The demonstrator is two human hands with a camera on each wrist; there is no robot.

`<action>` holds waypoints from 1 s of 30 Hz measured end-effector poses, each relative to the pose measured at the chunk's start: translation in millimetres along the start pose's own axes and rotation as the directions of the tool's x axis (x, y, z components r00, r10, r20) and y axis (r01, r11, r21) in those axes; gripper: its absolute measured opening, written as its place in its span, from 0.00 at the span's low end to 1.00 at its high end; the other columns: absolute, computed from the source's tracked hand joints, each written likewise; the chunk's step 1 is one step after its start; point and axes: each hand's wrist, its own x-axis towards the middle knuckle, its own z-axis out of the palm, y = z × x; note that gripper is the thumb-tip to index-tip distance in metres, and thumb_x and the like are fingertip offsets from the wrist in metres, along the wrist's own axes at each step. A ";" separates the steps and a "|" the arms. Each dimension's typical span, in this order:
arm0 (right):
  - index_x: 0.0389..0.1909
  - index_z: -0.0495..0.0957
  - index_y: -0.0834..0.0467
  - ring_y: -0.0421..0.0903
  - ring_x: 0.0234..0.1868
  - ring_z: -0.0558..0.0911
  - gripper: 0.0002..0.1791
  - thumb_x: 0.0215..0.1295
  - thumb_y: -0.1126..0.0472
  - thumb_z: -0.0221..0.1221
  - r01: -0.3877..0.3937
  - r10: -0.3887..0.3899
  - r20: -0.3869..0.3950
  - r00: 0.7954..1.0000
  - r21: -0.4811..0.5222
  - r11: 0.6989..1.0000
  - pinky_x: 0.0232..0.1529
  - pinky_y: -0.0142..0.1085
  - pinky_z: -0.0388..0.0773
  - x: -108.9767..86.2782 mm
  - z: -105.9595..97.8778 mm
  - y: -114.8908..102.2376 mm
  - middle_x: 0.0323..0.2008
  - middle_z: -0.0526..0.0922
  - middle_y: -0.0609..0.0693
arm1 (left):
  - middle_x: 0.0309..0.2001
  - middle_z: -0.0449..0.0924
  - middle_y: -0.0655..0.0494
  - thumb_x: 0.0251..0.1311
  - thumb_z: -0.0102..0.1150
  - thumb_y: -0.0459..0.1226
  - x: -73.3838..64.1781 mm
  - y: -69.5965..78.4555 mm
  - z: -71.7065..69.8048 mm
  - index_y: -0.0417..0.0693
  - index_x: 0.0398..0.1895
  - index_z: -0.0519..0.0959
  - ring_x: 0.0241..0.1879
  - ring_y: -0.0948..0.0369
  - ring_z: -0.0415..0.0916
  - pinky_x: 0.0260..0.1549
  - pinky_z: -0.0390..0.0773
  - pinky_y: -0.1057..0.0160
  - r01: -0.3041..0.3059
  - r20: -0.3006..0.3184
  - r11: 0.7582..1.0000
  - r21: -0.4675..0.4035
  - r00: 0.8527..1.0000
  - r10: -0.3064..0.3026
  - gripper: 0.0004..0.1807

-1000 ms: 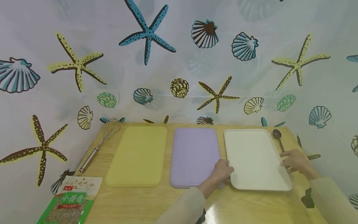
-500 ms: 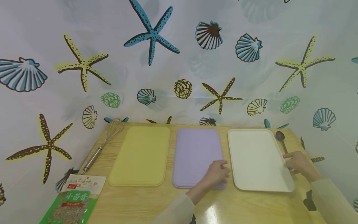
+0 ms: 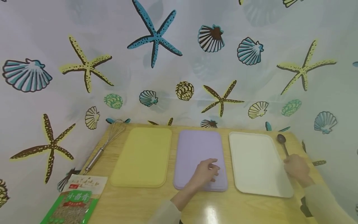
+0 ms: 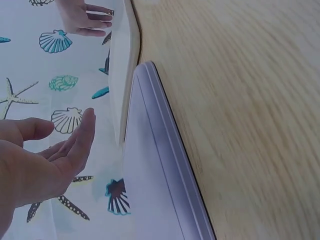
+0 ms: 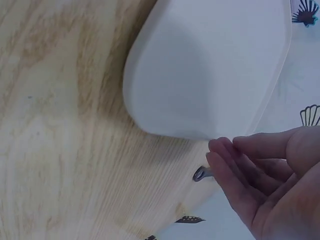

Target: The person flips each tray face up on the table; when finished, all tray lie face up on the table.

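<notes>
My left hand (image 3: 204,172) hovers over the lower right part of a purple cutting board (image 3: 197,149). In the left wrist view its fingers (image 4: 75,145) are loosely bent, with nothing between them. My right hand (image 3: 297,168) is at the right edge of a white rectangular tray (image 3: 255,161). Its fingertips (image 5: 216,145) lie right at the tray's rim in the right wrist view. A dark spoon (image 3: 281,139) lies right of the tray, its handle running toward my right hand; the handle's end (image 5: 201,173) shows beside the fingers.
A yellow cutting board (image 3: 141,157) lies left of the purple one. Farther left are a wire whisk (image 3: 95,158) and a green-and-white spice packet (image 3: 74,200). A curtain (image 3: 173,68) printed with shells and starfish encloses the wooden table (image 3: 134,205).
My left hand has let go of the tray's left edge and moved left over the purple board. The right hand stays by the tray's right edge, its fingers now less visible from above.
</notes>
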 end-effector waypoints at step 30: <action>0.61 0.70 0.69 0.37 0.10 0.58 0.25 0.65 0.63 0.58 0.335 -0.333 -0.065 0.941 0.029 0.942 0.08 0.26 0.58 -1.9 93.5 -179.9 0.19 0.75 0.51 | 0.67 0.59 0.29 0.56 0.65 0.33 -6.8 -45.4 -102.9 0.27 0.67 0.60 0.66 0.37 0.58 0.66 0.60 0.43 0.120 -0.174 0.810 0.574 0.985 -0.022 0.38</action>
